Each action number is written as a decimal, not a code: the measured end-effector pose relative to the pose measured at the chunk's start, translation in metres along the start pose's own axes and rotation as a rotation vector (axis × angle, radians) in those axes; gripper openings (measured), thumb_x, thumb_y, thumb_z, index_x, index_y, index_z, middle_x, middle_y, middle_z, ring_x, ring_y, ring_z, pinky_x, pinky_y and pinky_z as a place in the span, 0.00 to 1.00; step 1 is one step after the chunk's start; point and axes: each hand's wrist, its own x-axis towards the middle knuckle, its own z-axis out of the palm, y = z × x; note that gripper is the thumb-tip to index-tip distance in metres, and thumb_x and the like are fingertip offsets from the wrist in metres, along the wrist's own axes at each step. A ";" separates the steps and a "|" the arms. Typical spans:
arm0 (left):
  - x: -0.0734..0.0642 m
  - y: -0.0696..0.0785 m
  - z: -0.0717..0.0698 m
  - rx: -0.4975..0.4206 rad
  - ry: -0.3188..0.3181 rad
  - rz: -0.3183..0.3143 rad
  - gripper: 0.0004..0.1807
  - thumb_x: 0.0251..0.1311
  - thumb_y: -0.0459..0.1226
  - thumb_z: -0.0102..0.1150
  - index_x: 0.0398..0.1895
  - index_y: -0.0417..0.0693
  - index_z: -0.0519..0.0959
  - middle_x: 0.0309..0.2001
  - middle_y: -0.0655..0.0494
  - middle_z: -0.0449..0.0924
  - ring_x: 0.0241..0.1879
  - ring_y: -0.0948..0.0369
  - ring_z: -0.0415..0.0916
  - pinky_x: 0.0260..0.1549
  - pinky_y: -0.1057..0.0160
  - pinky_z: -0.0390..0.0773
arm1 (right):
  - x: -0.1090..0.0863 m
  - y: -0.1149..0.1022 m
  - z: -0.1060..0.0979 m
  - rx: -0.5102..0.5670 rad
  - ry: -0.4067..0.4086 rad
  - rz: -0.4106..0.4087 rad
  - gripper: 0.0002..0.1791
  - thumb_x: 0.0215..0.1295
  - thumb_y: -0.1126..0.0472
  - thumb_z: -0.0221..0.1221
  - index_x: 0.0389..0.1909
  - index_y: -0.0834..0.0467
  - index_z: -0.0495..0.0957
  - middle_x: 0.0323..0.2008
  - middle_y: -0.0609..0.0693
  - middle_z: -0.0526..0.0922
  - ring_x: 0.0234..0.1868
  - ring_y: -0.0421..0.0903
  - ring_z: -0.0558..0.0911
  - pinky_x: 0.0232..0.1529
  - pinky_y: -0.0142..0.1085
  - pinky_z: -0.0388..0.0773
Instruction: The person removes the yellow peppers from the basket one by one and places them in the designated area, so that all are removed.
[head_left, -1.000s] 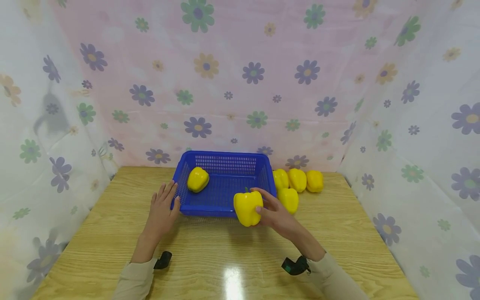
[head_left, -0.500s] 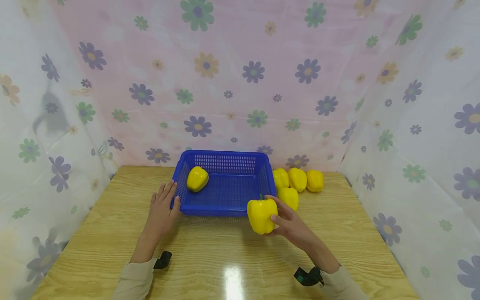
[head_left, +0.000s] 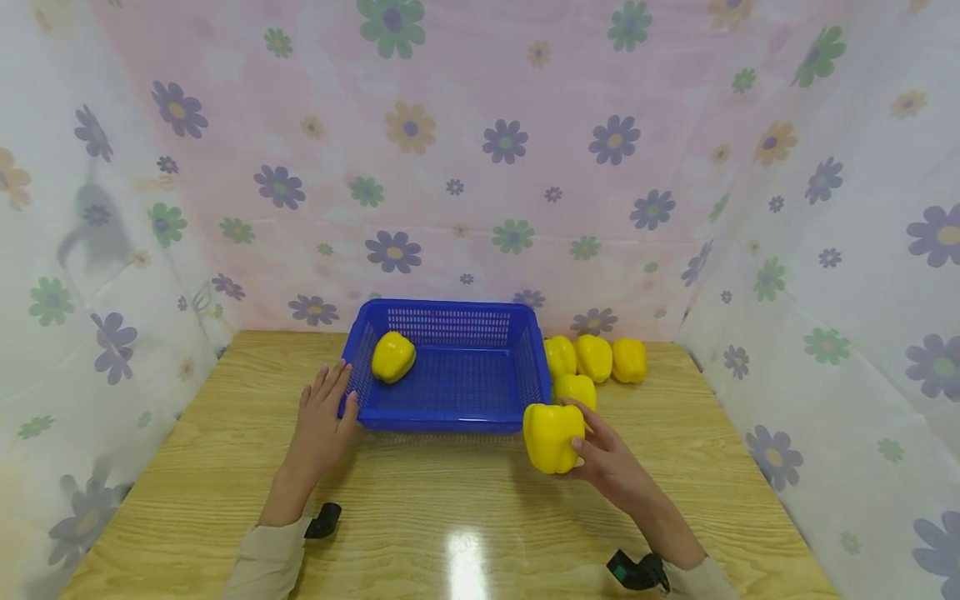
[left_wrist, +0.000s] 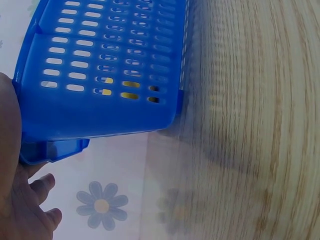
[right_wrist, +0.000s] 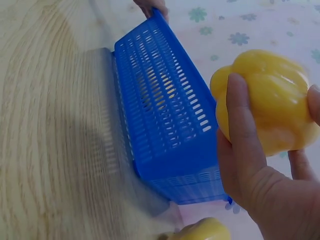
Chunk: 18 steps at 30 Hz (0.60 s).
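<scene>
My right hand point(head_left: 611, 467) holds a yellow bell pepper point(head_left: 551, 437) in front of the basket's near right corner, fingers and thumb around its sides. In the right wrist view the pepper point(right_wrist: 270, 100) is raised beside the basket wall. My left hand point(head_left: 318, 429) rests on the left rim of the blue plastic basket point(head_left: 450, 422), fingers extended along it. Another yellow bell pepper point(head_left: 393, 357) lies inside the basket at the left. Through the slotted wall point(left_wrist: 100, 115) in the left wrist view, bits of yellow show.
To the basket's right are several more yellow bell peppers, including a nearer one point(head_left: 576, 390) partly hidden by the held one and a far-right one point(head_left: 629, 361). A wooden table point(head_left: 420, 517) carries everything. Flowered cloth point(head_left: 465, 167) encloses the back and sides.
My right hand has moved right and toward me with the bell pepper, from over the basket's front rim to its near right corner. The left hand stays on the rim.
</scene>
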 end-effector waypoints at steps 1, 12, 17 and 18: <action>0.000 0.000 0.000 -0.003 0.000 0.000 0.31 0.79 0.43 0.41 0.78 0.35 0.59 0.79 0.38 0.55 0.78 0.34 0.45 0.71 0.27 0.44 | -0.002 0.000 -0.001 -0.001 0.004 0.001 0.30 0.82 0.64 0.43 0.80 0.45 0.54 0.67 0.45 0.69 0.60 0.46 0.80 0.55 0.53 0.82; 0.000 -0.002 0.001 0.000 -0.001 -0.002 0.31 0.79 0.44 0.40 0.78 0.36 0.59 0.79 0.38 0.54 0.79 0.35 0.44 0.71 0.27 0.44 | -0.020 0.001 -0.019 -0.023 0.092 0.063 0.30 0.83 0.62 0.41 0.81 0.44 0.50 0.66 0.41 0.68 0.60 0.44 0.79 0.57 0.57 0.79; 0.000 -0.002 0.001 -0.010 -0.001 -0.002 0.31 0.79 0.44 0.40 0.78 0.36 0.58 0.79 0.38 0.54 0.79 0.36 0.43 0.71 0.28 0.43 | -0.028 -0.002 -0.029 -0.046 0.132 0.080 0.31 0.83 0.61 0.42 0.82 0.47 0.48 0.65 0.41 0.71 0.58 0.44 0.81 0.56 0.56 0.81; 0.000 -0.002 0.001 -0.008 -0.002 -0.002 0.31 0.79 0.44 0.40 0.78 0.36 0.58 0.79 0.38 0.54 0.79 0.36 0.43 0.71 0.28 0.43 | -0.029 -0.002 -0.031 -0.053 0.143 0.085 0.31 0.83 0.61 0.42 0.82 0.48 0.48 0.64 0.40 0.72 0.58 0.44 0.81 0.55 0.55 0.81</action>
